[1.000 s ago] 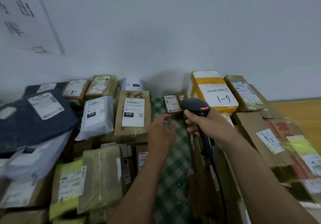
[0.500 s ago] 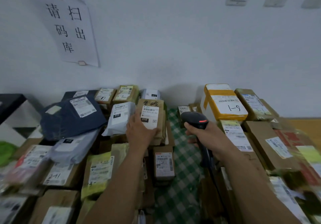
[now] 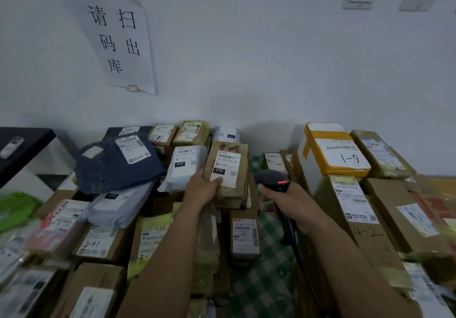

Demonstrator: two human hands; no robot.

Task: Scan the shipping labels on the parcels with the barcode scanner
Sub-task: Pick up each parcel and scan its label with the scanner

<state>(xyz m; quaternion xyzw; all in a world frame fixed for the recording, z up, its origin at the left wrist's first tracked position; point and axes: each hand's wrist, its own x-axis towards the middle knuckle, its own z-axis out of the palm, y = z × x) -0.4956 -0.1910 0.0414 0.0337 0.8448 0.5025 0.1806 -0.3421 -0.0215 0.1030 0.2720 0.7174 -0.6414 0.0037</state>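
Note:
My left hand [image 3: 202, 189] grips the lower left edge of a brown paper parcel [image 3: 230, 189] in the middle of the pile; its white shipping label [image 3: 225, 167] faces up, marked 010. To the right of it, my right hand [image 3: 293, 203] holds a black barcode scanner [image 3: 274, 180] by the handle. The scanner's head, with a red light on top, sits just right of the parcel and points toward the wall. A white poly bag parcel [image 3: 186, 167] lies beside the brown one on the left.
Many labelled parcels cover the surface: a dark blue bag [image 3: 116, 164] at back left, a yellow-taped box marked 1-9 [image 3: 338, 155] at back right, cardboard boxes [image 3: 399, 209] along the right. A green checked cloth [image 3: 261, 275] shows between the piles. A paper notice [image 3: 118, 39] hangs on the wall.
My left hand reached forward and left from mid-air and took hold of the brown parcel. The camera tilted upward, showing more wall. The scanner stayed roughly in place.

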